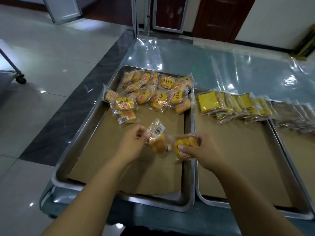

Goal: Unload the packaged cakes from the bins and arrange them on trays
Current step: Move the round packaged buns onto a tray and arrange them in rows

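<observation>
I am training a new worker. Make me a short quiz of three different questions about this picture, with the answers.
1. True or false: each of the hands, left hand and right hand, holds one clear-wrapped small cake.
2. Which metal tray holds the flat yellow square cake slices: A left tray, B middle tray?
3. Fill in: brown ____ lines the tray bottoms.

Key: 1 true; 2 B; 3 paper.

Glossy tiled floor (51,53), caster wheel (21,80) at left, dark wooden doors (219,16) beyond.
</observation>
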`<action>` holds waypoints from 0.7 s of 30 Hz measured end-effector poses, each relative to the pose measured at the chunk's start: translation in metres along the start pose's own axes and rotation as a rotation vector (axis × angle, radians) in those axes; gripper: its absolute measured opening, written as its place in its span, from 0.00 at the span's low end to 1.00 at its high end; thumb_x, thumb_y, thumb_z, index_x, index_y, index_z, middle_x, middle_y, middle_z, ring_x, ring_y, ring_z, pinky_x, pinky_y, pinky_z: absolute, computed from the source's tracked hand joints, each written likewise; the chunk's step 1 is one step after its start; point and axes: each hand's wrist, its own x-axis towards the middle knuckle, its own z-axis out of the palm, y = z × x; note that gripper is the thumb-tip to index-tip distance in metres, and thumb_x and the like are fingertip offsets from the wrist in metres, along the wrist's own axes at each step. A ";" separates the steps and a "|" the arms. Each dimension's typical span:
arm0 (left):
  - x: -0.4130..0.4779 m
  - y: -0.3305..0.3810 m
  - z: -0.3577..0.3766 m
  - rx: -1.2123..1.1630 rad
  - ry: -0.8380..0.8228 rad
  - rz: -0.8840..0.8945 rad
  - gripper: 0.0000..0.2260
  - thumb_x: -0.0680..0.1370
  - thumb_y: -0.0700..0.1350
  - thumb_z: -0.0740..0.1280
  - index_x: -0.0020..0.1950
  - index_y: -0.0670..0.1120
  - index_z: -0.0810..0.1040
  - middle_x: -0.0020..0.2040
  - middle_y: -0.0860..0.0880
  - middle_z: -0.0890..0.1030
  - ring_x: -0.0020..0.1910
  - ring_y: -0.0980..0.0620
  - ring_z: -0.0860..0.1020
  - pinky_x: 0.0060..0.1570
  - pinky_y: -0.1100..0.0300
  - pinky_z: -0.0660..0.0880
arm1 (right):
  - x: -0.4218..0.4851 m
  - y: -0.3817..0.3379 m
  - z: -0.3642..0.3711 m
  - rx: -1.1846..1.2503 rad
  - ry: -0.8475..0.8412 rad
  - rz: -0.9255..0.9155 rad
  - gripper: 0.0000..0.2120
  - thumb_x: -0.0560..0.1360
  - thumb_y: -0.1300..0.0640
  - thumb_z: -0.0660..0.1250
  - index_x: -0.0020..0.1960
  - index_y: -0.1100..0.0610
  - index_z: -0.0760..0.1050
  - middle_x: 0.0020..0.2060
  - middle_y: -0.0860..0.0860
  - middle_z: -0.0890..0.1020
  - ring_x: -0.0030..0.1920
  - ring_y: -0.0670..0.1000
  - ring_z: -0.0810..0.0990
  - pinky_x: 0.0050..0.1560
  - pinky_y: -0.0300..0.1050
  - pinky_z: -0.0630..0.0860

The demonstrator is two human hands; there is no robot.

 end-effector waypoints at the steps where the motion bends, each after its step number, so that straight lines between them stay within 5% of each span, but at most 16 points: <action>1: -0.004 -0.003 0.001 -0.014 0.028 -0.022 0.08 0.77 0.40 0.65 0.40 0.50 0.74 0.38 0.49 0.79 0.35 0.52 0.75 0.35 0.59 0.70 | -0.002 0.003 -0.002 0.028 0.011 0.011 0.15 0.66 0.53 0.77 0.49 0.49 0.75 0.42 0.48 0.81 0.41 0.44 0.81 0.32 0.32 0.75; 6: -0.022 -0.014 0.003 -0.055 0.128 -0.126 0.05 0.78 0.41 0.63 0.45 0.49 0.75 0.43 0.46 0.81 0.37 0.51 0.76 0.35 0.61 0.71 | -0.004 0.015 -0.004 0.176 0.007 0.075 0.09 0.71 0.54 0.72 0.45 0.46 0.73 0.41 0.46 0.80 0.40 0.46 0.82 0.34 0.35 0.76; 9: -0.032 -0.018 0.002 -0.023 0.178 -0.160 0.03 0.79 0.43 0.64 0.49 0.48 0.76 0.46 0.47 0.81 0.39 0.50 0.78 0.39 0.57 0.74 | 0.000 0.018 -0.002 0.271 -0.049 0.199 0.11 0.73 0.59 0.70 0.52 0.52 0.72 0.46 0.50 0.79 0.44 0.50 0.81 0.38 0.42 0.79; 12: -0.042 -0.018 -0.005 0.025 0.262 -0.143 0.03 0.78 0.45 0.65 0.50 0.50 0.76 0.45 0.53 0.79 0.40 0.57 0.77 0.37 0.65 0.73 | 0.002 0.017 0.002 0.357 -0.128 0.266 0.13 0.73 0.67 0.67 0.54 0.56 0.70 0.49 0.53 0.77 0.44 0.52 0.79 0.29 0.37 0.77; 15: -0.047 -0.017 -0.015 0.048 0.309 -0.113 0.04 0.78 0.46 0.65 0.51 0.51 0.76 0.46 0.54 0.79 0.44 0.56 0.77 0.39 0.63 0.72 | 0.004 0.017 0.008 0.400 -0.170 0.256 0.17 0.71 0.69 0.69 0.57 0.58 0.71 0.51 0.55 0.78 0.44 0.54 0.81 0.30 0.40 0.79; 21: -0.031 -0.018 -0.033 0.089 0.296 -0.100 0.04 0.79 0.47 0.63 0.51 0.52 0.77 0.46 0.54 0.79 0.45 0.56 0.77 0.36 0.66 0.69 | 0.011 0.019 0.024 0.199 -0.139 0.204 0.13 0.72 0.56 0.72 0.51 0.53 0.70 0.46 0.52 0.81 0.38 0.47 0.83 0.28 0.36 0.76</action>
